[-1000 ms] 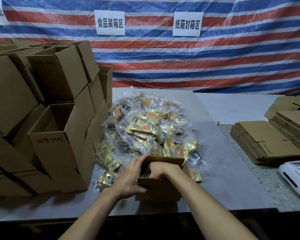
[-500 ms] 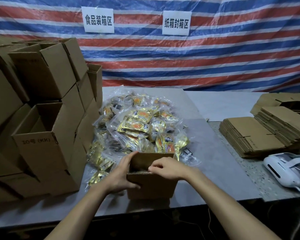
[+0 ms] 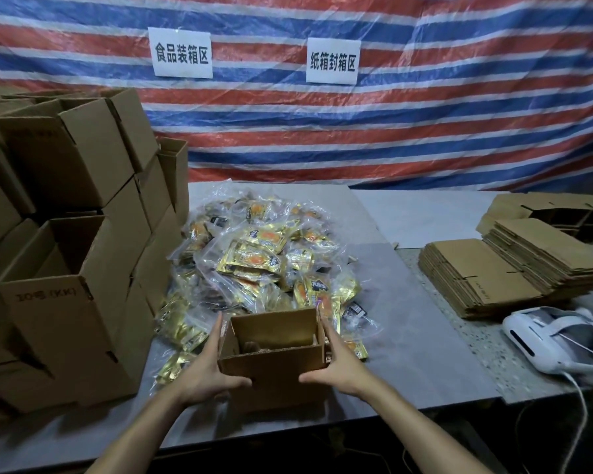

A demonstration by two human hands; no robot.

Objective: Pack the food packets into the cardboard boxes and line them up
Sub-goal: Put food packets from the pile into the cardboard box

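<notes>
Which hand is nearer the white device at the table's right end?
Right. The right hand lies against the right side of the open box, bare table between it and the white device; the left hand is on the box's left side, farther off.

A grey table [image 3: 408,354] fills the lower half of the frame. At the left, a stack of open cardboard boxes [image 3: 65,302] stands on it, several tiers high (one front reads "10号 (KK)"). A heap of food packets [image 3: 264,261] in clear and gold wrappers lies at the centre, touching the stack. A small open box [image 3: 274,374] stands at lower centre, against the heap's near edge. At the right, on a speckled stretch of surface [image 3: 476,343], lie piles of flattened cartons [image 3: 476,278] and a white device [image 3: 555,340] with a white cable.
</notes>
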